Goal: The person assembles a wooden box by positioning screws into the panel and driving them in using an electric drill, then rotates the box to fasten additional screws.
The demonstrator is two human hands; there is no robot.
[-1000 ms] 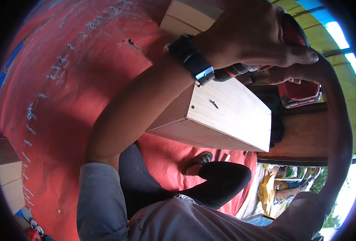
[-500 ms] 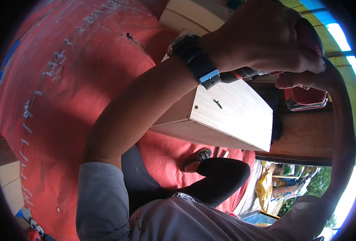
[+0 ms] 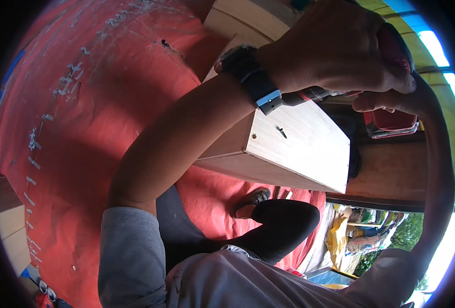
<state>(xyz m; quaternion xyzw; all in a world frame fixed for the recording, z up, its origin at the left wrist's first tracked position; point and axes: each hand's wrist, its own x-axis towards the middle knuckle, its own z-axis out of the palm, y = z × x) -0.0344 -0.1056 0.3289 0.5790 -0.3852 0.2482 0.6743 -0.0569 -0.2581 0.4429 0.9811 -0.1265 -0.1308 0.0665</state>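
Note:
A red and black power drill (image 3: 396,51) is held between both hands above a pale wooden box (image 3: 304,146). My left hand (image 3: 335,51), with a black watch on its wrist, is wrapped over the drill's body. My right hand (image 3: 392,101) is closed at the drill's handle, beside its red battery end (image 3: 392,123); part of its grip is hidden. The drill's dark front end points left over the box, and its tip is hidden behind my left wrist. On the box's light face are a small round hole (image 3: 254,136) and a small dark screw-like piece (image 3: 282,132).
Red sheeting (image 3: 83,169) with a line of grey stitches spreads on the left. Another pale wooden piece (image 3: 243,23) stands at the top. My bent leg (image 3: 284,226) lies below the box. A brown wooden panel (image 3: 397,172) is behind it, near an opening with foliage.
The box appears shifted very slightly right in view. Both hands stay on the drill in nearly the same pose.

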